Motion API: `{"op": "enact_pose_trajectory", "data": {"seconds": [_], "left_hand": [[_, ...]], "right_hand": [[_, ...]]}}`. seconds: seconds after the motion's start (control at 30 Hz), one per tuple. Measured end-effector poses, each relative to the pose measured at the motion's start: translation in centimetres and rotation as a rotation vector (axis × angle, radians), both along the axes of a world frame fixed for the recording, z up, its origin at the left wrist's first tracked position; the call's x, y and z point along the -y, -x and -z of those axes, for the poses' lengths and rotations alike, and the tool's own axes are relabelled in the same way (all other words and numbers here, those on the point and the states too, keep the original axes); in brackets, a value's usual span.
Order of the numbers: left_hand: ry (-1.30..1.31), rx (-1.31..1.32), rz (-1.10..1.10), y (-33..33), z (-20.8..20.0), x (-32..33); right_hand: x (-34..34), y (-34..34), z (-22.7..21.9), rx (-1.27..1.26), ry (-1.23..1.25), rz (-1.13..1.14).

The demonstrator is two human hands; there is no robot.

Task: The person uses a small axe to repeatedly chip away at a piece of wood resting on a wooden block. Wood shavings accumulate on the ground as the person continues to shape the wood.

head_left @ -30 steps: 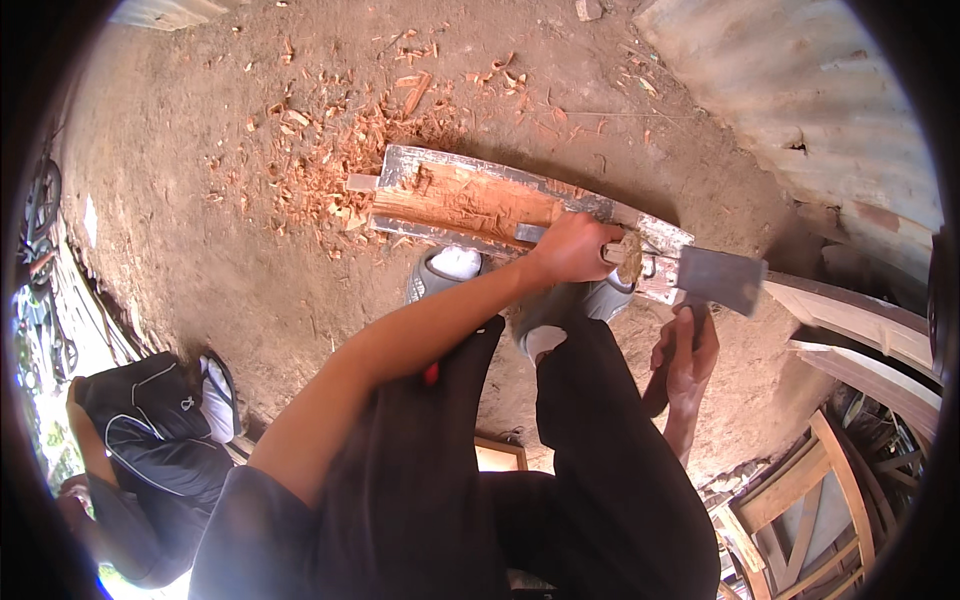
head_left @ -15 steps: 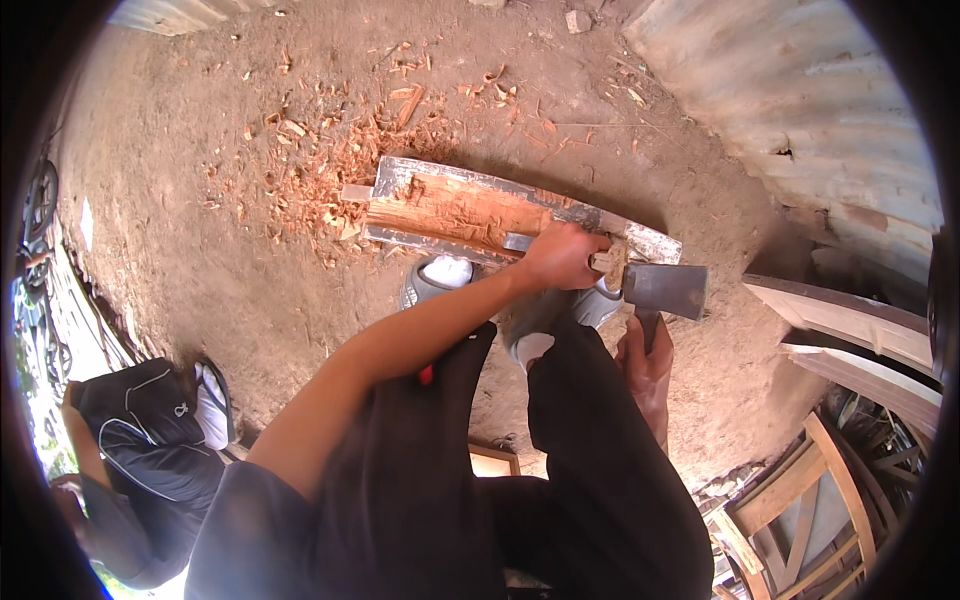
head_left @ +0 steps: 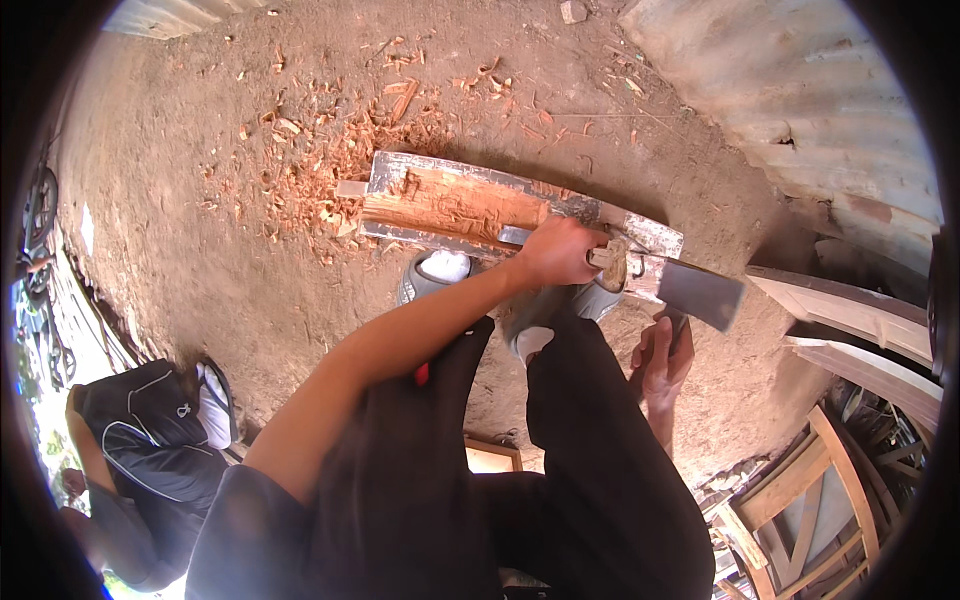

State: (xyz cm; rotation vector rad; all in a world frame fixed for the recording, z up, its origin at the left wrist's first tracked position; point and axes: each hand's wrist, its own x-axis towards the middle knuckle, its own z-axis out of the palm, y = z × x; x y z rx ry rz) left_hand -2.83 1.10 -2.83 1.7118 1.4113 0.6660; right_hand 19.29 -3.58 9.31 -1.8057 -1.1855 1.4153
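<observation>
A long wooden piece (head_left: 440,195) lies on the ground before me, its pale orange middle carved hollow between rims with worn dark and white paint. My left hand (head_left: 560,252) is closed around a chisel (head_left: 515,235); its metal blade points left into the hollow and its wooden handle sticks out to the right of my fist. In my right hand (head_left: 663,362) is the handle of a cleaver-like tool (head_left: 702,295) with a flat, grey, rectangular head. That head is held to the right of the chisel handle, apart from it. My shoes flank the near side of the wood.
Wood shavings (head_left: 300,170) litter the dirt floor around the far left end. A corrugated metal sheet (head_left: 800,90) stands at the far right. Boards (head_left: 850,305) and a wooden frame (head_left: 790,490) are stacked at right. Another person (head_left: 150,440) in dark clothes sits at lower left.
My right hand has swung the cleaver-like tool rightward, away from the end of the chisel handle. My left hand and the chisel keep nearly the same place on the wood.
</observation>
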Motion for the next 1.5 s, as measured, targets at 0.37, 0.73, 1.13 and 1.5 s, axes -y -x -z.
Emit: {"op": "enact_pose_trajectory", "data": {"seconds": [0.37,0.73,1.13,1.5], "left_hand": [[0.077,-0.104,0.068,0.8,0.6,0.3],[-0.063,0.073,0.092,-0.6,0.0,0.1],[-0.017,0.101,-0.043,-0.3,-0.1,-0.5],[-0.071,0.123,-0.163,0.8,0.4,-1.0]], "right_hand": [[0.5,-0.1,0.5,-0.039,0.078,-0.02],[0.7,1.1,-3.6,-0.003,0.093,-0.103],[-0.1,4.1,-2.1,-0.022,0.019,0.048],[0.0,3.8,-1.2,0.044,0.041,-0.063]]}}
